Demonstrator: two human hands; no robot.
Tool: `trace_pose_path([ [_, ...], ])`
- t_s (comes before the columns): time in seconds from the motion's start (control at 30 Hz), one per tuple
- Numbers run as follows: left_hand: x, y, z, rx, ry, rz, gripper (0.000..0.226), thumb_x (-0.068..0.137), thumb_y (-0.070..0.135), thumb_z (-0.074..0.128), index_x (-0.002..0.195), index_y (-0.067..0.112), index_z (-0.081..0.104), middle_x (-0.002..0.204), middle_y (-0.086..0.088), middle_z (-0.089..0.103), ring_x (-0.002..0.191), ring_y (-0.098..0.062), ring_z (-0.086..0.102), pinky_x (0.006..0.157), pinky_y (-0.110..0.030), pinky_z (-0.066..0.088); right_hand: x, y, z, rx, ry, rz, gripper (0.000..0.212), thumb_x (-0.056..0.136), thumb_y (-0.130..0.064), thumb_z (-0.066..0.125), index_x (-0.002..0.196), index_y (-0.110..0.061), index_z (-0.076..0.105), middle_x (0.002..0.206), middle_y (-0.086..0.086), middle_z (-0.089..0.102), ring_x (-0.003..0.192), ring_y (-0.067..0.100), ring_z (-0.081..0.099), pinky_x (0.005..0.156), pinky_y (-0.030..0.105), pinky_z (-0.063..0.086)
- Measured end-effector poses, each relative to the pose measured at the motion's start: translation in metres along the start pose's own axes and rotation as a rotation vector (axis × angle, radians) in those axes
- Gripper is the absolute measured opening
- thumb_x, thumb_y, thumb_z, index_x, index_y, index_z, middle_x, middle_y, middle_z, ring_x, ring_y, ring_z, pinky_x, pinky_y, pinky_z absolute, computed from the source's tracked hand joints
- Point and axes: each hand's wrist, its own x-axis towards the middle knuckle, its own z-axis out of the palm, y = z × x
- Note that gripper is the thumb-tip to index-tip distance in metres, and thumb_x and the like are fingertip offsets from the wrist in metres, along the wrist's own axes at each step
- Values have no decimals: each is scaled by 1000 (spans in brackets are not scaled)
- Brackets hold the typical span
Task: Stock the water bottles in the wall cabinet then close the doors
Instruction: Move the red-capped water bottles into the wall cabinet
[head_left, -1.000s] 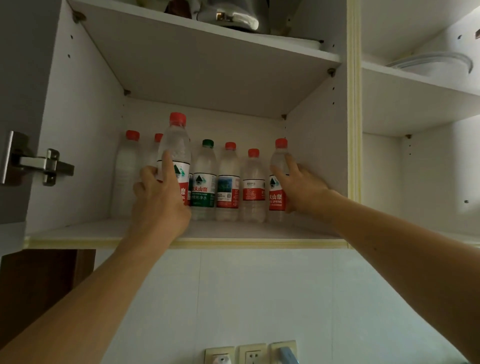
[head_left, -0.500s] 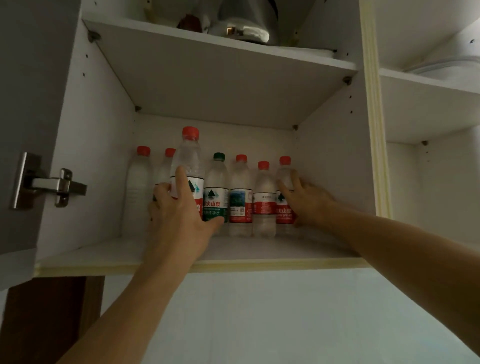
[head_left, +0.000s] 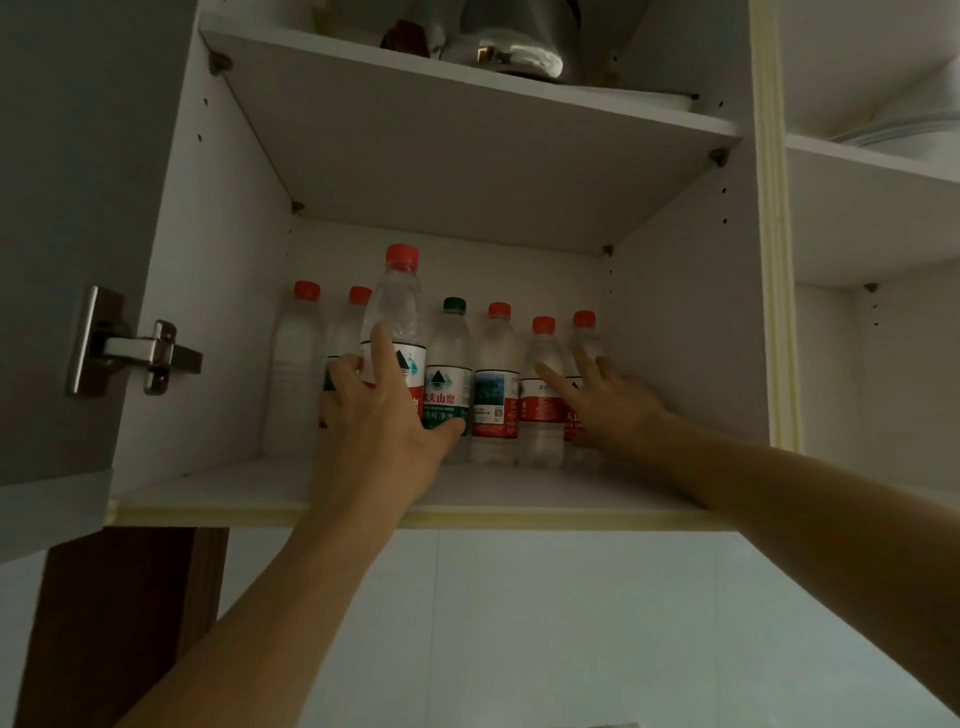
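Head view: the tall red-capped bottle (head_left: 396, 312) stands upright near the left of the lower shelf (head_left: 249, 488), in front of a row of bottles (head_left: 496, 384) along the back wall. The left hand (head_left: 379, 415) grips it, fingers curled round its label. The right hand (head_left: 602, 400), fingers spread straight, touches the row's rightmost bottles (head_left: 563, 353). The cabinet door (head_left: 62, 234) hangs open at the left edge.

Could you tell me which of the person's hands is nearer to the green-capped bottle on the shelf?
The left. The left hand grips the tall red-capped bottle right beside the green-capped bottle, its thumb overlapping that label. The right hand rests two bottles further right, at the row's end.
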Motion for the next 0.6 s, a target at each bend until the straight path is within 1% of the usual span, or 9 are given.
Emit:
trace_pose_path([
  [0.07, -1, 1, 0, 5, -1, 2, 115, 76, 53, 82, 156, 31, 2, 149, -16, 26, 131, -38, 40, 97, -53, 51, 2, -1, 2, 56, -15, 20, 108, 90, -54, 68, 159, -36, -12, 167, 22, -7, 148, 47, 22, 110, 56, 40],
  [0.17, -1, 0, 1, -4, 6, 6, 113, 77, 54, 80, 157, 30, 3, 150, -14, 26, 132, -38, 40, 98, -55, 51, 6, -6, 6, 133, -13, 64, 106, 89, -55, 69, 159, -36, -7, 167, 19, 1, 145, 48, 27, 112, 56, 39],
  [0.23, 0, 0, 3, -12, 21, 12, 111, 78, 54, 79, 157, 30, 4, 150, -13, 26, 131, -38, 40, 97, -53, 51, 11, -9, 7, 110, 1, 68, 104, 89, -57, 68, 159, -35, -6, 167, 20, 3, 142, 50, 31, 110, 55, 41],
  [0.37, 2, -1, 5, -21, 35, 24, 109, 79, 54, 78, 157, 30, 5, 149, -12, 27, 130, -37, 41, 95, -51, 52, 13, -8, 11, 19, 44, 72, 104, 87, -66, 64, 160, -33, -4, 165, 22, 9, 133, 48, 43, 99, 51, 49],
  [0.5, 0, 0, 5, -5, 33, 20, 107, 81, 54, 77, 156, 29, 6, 150, -12, 25, 131, -36, 39, 97, -53, 51, 11, -8, 15, -7, 33, 59, 104, 88, -68, 59, 160, -32, -8, 166, 21, 5, 135, 47, 42, 100, 51, 50],
  [0.6, -2, 2, 3, 10, 40, 22, 103, 83, 52, 76, 157, 27, 8, 150, -12, 26, 130, -35, 40, 97, -52, 51, 9, -10, 9, 57, 13, 65, 102, 89, -65, 61, 160, -32, -4, 166, 20, 6, 136, 48, 40, 101, 53, 48],
])
